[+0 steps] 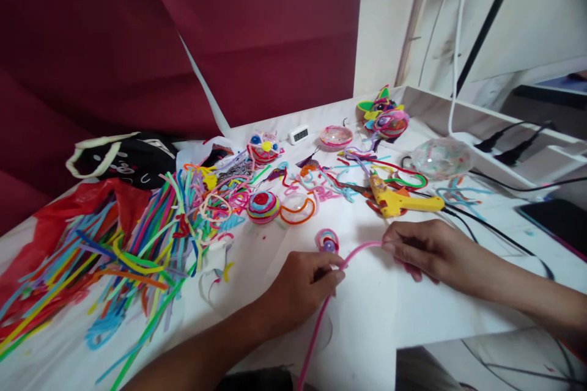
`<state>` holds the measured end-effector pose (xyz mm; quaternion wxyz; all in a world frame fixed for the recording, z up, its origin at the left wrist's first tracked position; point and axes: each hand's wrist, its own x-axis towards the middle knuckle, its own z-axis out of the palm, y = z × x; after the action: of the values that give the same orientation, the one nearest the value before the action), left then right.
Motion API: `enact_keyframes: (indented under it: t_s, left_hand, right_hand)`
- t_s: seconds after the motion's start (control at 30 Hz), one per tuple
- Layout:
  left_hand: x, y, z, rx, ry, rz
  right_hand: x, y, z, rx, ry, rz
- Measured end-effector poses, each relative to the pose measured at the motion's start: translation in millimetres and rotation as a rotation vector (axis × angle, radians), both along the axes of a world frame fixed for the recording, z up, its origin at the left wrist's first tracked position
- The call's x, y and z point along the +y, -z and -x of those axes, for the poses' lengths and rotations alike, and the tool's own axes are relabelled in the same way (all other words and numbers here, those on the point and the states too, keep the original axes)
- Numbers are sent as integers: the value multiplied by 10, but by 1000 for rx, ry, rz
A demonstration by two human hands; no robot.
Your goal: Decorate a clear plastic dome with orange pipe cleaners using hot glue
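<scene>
My left hand is closed in a pinch on a pink pipe cleaner, which arcs across to my right hand. The fingers of that hand are also closed on the pipe cleaner's other end. The lower part of the pink pipe cleaner hangs down toward the near table edge. A small coiled pink and blue spiral lies just beyond my left fingertips. A yellow glue gun rests on the white table right behind my right hand.
A big heap of coloured pipe cleaners on a red bag fills the left. A coiled ball, clear domes, a small clock, decorated figures and a black bag lie farther back. Black cables run at right.
</scene>
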<state>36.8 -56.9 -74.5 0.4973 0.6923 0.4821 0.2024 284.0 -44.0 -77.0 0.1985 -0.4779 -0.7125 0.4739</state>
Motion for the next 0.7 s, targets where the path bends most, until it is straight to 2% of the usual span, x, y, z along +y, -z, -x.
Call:
enact_keyframes:
  t_s: [0.1, 0.2, 0.47, 0.7]
  left_hand:
    - [-16, 13, 17, -38, -16, 84]
    - [-10, 30, 23, -130, -53, 166]
    - [28, 13, -47, -257, -121, 288]
    - [45, -1, -138, -407, -194, 304]
  right_hand:
    - [10, 12, 96, 229, 65, 221]
    - [42, -15, 202, 396, 114, 328]
    - [73, 7, 337, 598, 170, 405]
    - [16, 39, 415, 705, 224, 483]
